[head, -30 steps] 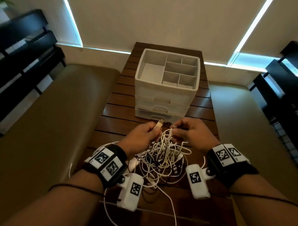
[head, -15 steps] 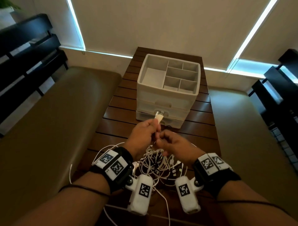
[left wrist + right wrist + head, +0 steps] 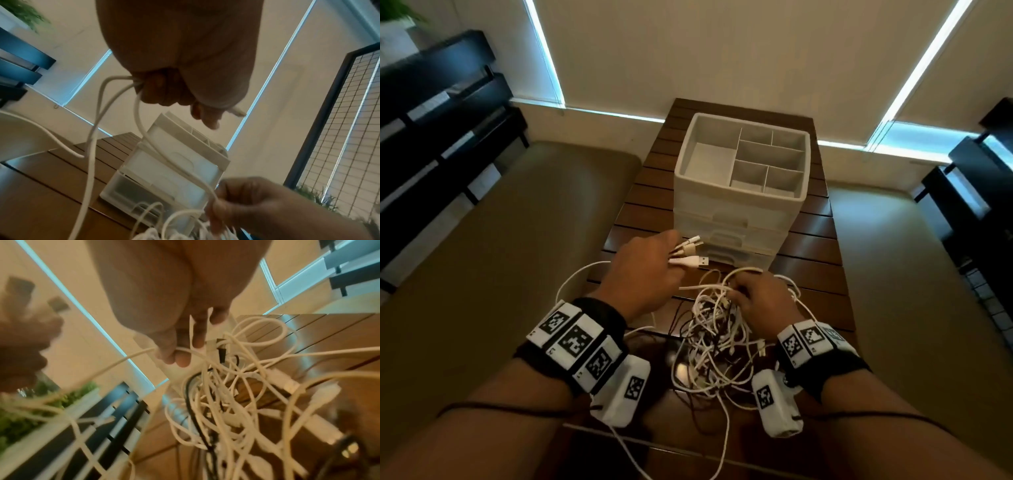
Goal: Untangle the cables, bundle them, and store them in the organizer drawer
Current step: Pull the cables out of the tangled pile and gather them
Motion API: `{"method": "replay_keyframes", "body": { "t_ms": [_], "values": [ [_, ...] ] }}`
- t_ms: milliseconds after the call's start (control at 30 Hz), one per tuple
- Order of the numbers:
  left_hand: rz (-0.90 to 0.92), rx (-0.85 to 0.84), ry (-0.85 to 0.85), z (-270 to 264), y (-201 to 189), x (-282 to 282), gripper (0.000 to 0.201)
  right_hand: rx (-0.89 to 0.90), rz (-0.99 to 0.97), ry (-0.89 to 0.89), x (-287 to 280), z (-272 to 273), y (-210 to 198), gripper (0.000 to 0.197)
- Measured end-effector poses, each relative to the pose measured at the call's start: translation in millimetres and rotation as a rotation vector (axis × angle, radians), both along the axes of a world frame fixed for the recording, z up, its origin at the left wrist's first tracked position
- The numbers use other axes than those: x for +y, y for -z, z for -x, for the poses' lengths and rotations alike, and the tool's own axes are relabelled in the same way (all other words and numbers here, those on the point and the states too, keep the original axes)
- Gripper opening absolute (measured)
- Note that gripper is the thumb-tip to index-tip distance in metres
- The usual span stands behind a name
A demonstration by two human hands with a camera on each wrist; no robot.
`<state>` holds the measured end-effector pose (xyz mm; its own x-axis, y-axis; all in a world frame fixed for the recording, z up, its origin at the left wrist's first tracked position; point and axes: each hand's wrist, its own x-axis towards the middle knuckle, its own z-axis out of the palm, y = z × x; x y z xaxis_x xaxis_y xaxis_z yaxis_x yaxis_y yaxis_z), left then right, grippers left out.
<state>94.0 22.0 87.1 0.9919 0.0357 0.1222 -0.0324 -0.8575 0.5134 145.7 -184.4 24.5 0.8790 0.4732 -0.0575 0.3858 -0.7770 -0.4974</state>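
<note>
A tangle of mostly white cables (image 3: 717, 339) with a few dark ones lies on the wooden table (image 3: 815, 274), in front of the white organizer (image 3: 739, 205). My left hand (image 3: 650, 270) is raised just before the organizer's drawers and grips several white cable ends (image 3: 690, 253), their plugs sticking out to the right. In the left wrist view the cords (image 3: 115, 104) trail down from the fist (image 3: 164, 87). My right hand (image 3: 760, 301) sits on the pile's far side and pinches white cable strands (image 3: 191, 352) out of the tangle (image 3: 236, 402).
The organizer has an open divided top tray (image 3: 770, 161) and closed drawers (image 3: 729, 236) below. Tan cushioned benches (image 3: 500, 274) flank the narrow table on both sides. Dark shelving (image 3: 441, 113) stands at the left and right edges.
My left hand now holds several plug ends instead of one and has lifted toward the organizer. My right hand has dropped back onto the cable pile.
</note>
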Motion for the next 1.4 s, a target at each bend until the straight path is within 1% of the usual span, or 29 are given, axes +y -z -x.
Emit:
{"method": "replay_keyframes", "body": {
  "t_ms": [33, 67, 100, 133, 200, 233, 300, 367, 400, 467, 533, 600, 633, 667, 700, 767, 800, 833, 900, 933, 1000, 1033, 1100, 1167, 1233, 1267, 1300, 1333, 1400],
  "values": [
    [0.046, -0.016, -0.015, -0.6, 1.2, -0.7, 0.017, -0.036, -0.071, 0.015, 1.8, -0.8, -4.6, 0.012],
    [0.134, -0.014, -0.017, -1.4, 1.3, -3.8, 0.016, -0.04, -0.143, 0.012, 4.7, 0.0, -11.5, 0.011],
    [0.23, 0.021, -0.002, -2.8, 2.2, -9.0, 0.02, -0.032, -0.198, -0.007, 6.9, 1.2, -18.1, 0.01],
    [0.286, 0.093, 0.028, -3.9, 2.9, -15.0, 0.021, -0.034, -0.229, -0.032, 9.6, 2.5, -24.2, 0.009],
    [0.262, 0.262, 0.099, -6.1, 3.4, -28.9, 0.024, -0.086, -0.256, -0.055, 11.1, 1.2, -31.7, 0.01],
    [0.274, 0.301, 0.105, -7.7, 4.9, -33.0, 0.026, -0.104, -0.268, -0.057, 10.3, -0.5, -32.0, 0.01],
    [0.407, 0.29, 0.069, -9.9, 0.5, -35.7, 0.027, -0.065, -0.253, -0.082, 6.0, -2.4, -29.4, 0.006],
    [0.556, 0.186, 0.009, -10.4, -10.4, -34.5, 0.025, 0.039, -0.132, -0.094, -2.2, -3.0, -21.7, 0.013],
    [0.581, 0.134, -0.008, -10.2, -16.2, -32.3, 0.024, 0.097, -0.084, -0.075, -7.8, -4.7, -18.2, 0.015],
    [0.511, 0.05, -0.018, -9.3, -26.6, -21.7, 0.029, 0.127, -0.04, -0.011, -16.4, -12.9, -18.5, 0.015],
    [0.385, 0.041, -0.065, -7.1, -32.9, -6.2, 0.035, -0.001, -0.087, 0.078, -20.8, -18.7, -32.0, 0.016],
    [0.306, 0.057, -0.131, -6.7, -32.5, 11.7, 0.034, -0.135, -0.269, 0.132, -18.7, -17.0, -54.9, 0.015],
    [0.285, 0.048, -0.164, -7.4, -31.3, 18.9, 0.03, -0.158, -0.362, 0.124, -15.1, -14.0, -64.7, 0.013],
    [0.28, 0.031, -0.19, -8.4, -31.8, 23.3, 0.024, -0.142, -0.42, 0.103, -12.0, -10.4, -70.8, 0.012],
    [0.265, 0.008, -0.209, -10.2, -31.5, 26.7, 0.017, -0.096, -0.417, 0.081, -9.5, -8.4, -71.8, 0.013],
    [0.114, -0.024, -0.228, -13.3, -33.9, 27.2, 0.006, 0.034, -0.272, 0.049, -6.0, -6.7, -62.7, 0.016],
    [0.03, -0.036, -0.224, -12.9, -37.1, 23.2, 0.005, 0.098, -0.198, 0.039, -4.6, -6.9, -55.2, 0.017],
    [-0.009, -0.053, -0.203, -13.5, -37.4, 17.1, 0.007, 0.143, -0.137, 0.019, -3.8, -7.3, -48.3, 0.016],
    [0.049, -0.054, -0.101, -11.5, -36.2, 0.4, 0.015, 0.16, -0.066, -0.061, 1.5, -7.4, -40.1, 0.015],
    [0.054, -0.018, -0.034, -11.7, -32.7, -11.1, 0.016, 0.147, -0.062, -0.097, 3.9, -7.7, -41.2, 0.015],
    [-0.035, 0.099, 0.073, -8.3, -19.7, -29.8, 0.015, 0.094, -0.131, -0.136, 10.0, -6.6, -45.8, 0.01],
    [-0.052, 0.133, 0.095, -8.2, -12.1, -35.5, 0.014, 0.057, -0.158, -0.134, 10.1, -6.7, -48.8, 0.014],
    [-0.042, 0.148, 0.082, -9.9, -3.5, -36.1, 0.016, 0.061, -0.177, -0.129, 8.1, -5.5, -50.3, 0.018],
    [-0.004, 0.109, 0.056, -12.9, 0.5, -32.7, 0.02, 0.162, -0.163, -0.104, 2.0, -3.5, -40.8, 0.01],
    [0.168, 0.072, 0.018, -14.7, -0.1, -27.0, 0.019, 0.27, -0.145, -0.031, -6.3, -4.2, -28.4, 0.009],
    [0.246, 0.053, -0.01, -14.9, 0.3, -23.0, 0.022, 0.319, -0.141, -0.005, -8.3, -3.9, -23.6, 0.008],
    [0.278, 0.042, -0.043, -15.0, 0.8, -19.3, 0.024, 0.347, -0.131, 0.001, -8.9, -4.4, -21.3, 0.007],
    [0.269, 0.047, -0.084, -14.6, 2.8, -14.4, 0.022, 0.336, -0.103, -0.012, -7.4, -3.9, -22.8, 0.007],
    [0.149, 0.064, -0.186, -14.7, 10.2, -2.0, 0.011, 0.252, -0.108, -0.016, -1.9, -4.6, -31.2, 0.01]
  ]
}}
